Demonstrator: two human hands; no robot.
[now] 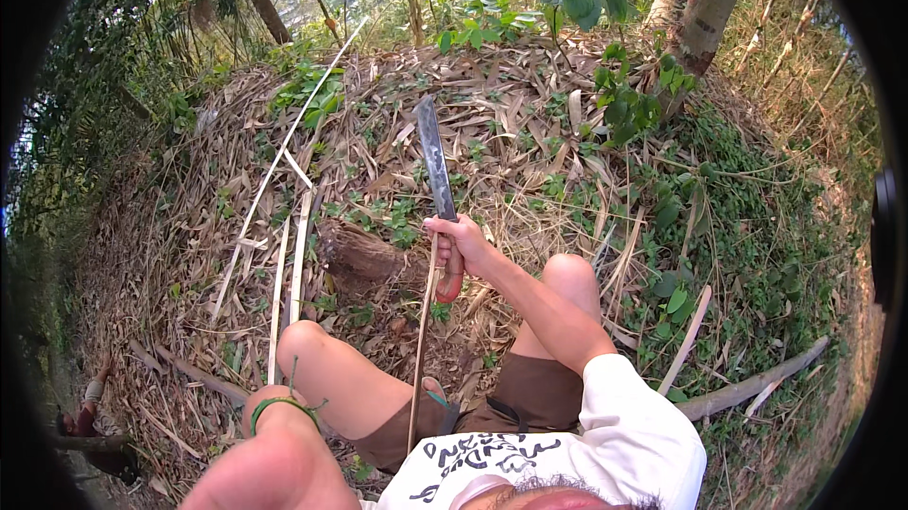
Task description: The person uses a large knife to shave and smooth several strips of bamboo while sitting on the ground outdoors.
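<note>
My right hand [459, 243] is closed in front of my knees. It grips a machete [434, 155] near the base of its dark blade, which points up and away. The reddish, curved handle end [448, 288] shows below the fingers. A thin wooden strip [424, 340] runs from the same hand down to my lap. My left hand [262, 398] is beside my left knee, just past a green wristband; its fingers are hidden. Close beyond it, two pale split strips [299, 255] stretch forward, one seeming to reach the hand.
A brown log stump [364, 253] lies before my knees. A long pale pole [284, 155] slants away at left. Dry leaves cover the ground, with green plants [738, 236] at right. A tree trunk [711, 8] rises at the far right. Another person [85, 420] is at far left.
</note>
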